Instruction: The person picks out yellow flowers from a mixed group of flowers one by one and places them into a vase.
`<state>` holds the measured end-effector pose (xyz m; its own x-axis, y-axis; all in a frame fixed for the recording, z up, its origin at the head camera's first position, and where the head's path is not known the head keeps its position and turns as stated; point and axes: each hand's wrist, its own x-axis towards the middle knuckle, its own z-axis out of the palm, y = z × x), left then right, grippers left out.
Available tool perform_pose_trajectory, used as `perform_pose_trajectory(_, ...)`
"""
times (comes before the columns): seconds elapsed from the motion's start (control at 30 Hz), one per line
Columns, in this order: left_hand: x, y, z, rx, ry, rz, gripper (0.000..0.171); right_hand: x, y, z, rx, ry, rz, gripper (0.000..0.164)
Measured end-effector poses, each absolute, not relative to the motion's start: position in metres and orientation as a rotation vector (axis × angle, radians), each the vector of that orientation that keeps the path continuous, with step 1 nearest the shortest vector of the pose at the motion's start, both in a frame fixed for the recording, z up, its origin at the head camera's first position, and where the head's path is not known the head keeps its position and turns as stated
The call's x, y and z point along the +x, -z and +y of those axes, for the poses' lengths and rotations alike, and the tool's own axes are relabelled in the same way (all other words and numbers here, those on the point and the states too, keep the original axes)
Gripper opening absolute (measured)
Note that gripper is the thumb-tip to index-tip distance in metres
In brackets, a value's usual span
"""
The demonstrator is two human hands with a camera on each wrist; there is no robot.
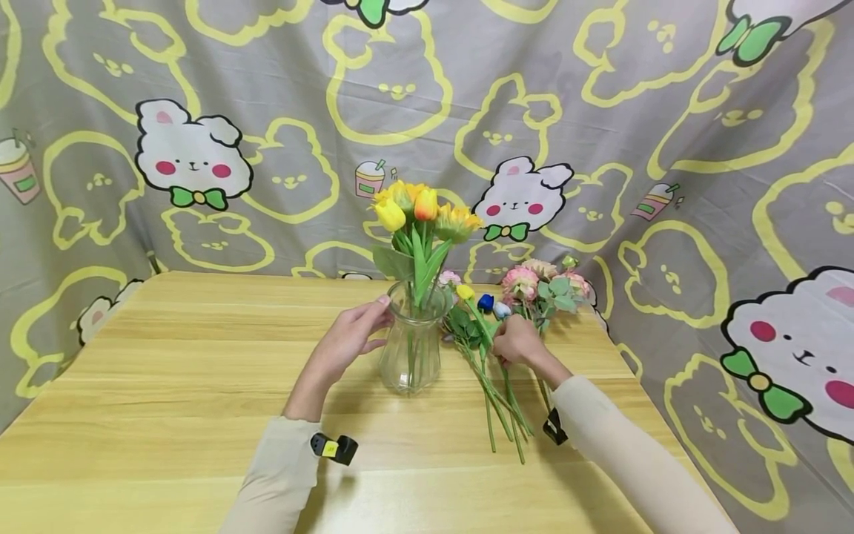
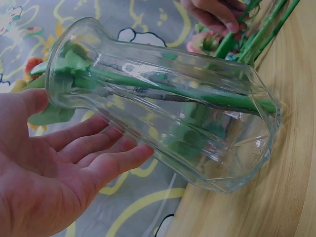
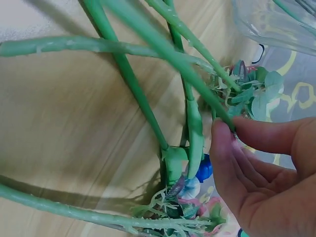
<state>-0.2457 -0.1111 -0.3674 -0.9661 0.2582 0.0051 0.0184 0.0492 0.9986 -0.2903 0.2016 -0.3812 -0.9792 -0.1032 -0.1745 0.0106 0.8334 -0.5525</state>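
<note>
A clear glass vase (image 1: 408, 363) stands upright on the table, holding yellow and orange tulips (image 1: 425, 204) and sunflowers (image 1: 457, 222). My left hand (image 1: 347, 337) is at the vase's left side, fingers extended and touching the glass near the neck; the left wrist view shows the palm (image 2: 44, 187) facing the vase. To the vase's right, my right hand (image 1: 520, 342) pinches the green stem (image 3: 197, 81) of a yellow tulip (image 1: 465, 292) between thumb and forefinger. A blue tulip (image 1: 485, 302) and a pale blue tulip (image 1: 502, 310) lie beside that hand.
Pink flowers (image 1: 520, 283) with green leaves (image 1: 562, 292) lie at the table's back right. Several loose stems (image 1: 490, 415) cross each other toward the front of the wooden table (image 1: 200, 386). A patterned grey curtain (image 1: 280, 89) hangs behind the table and along its sides.
</note>
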Motion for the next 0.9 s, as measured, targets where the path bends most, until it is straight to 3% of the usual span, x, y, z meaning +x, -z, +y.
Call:
perform_pose_trajectory(0.6, -0.247, 0.369, -0.112, 0.28, -2.038, 2.132, 0.072, -0.288, 0.363, 0.2, -0.032, 1.26, 2.771, 0.005)
perform_pose_trajectory(0.9, -0.247, 0.368, -0.111, 0.285, -2.035, 2.137, 0.072, -0.286, 0.35, 0.198, 0.021, 1.429, 2.766, 0.013)
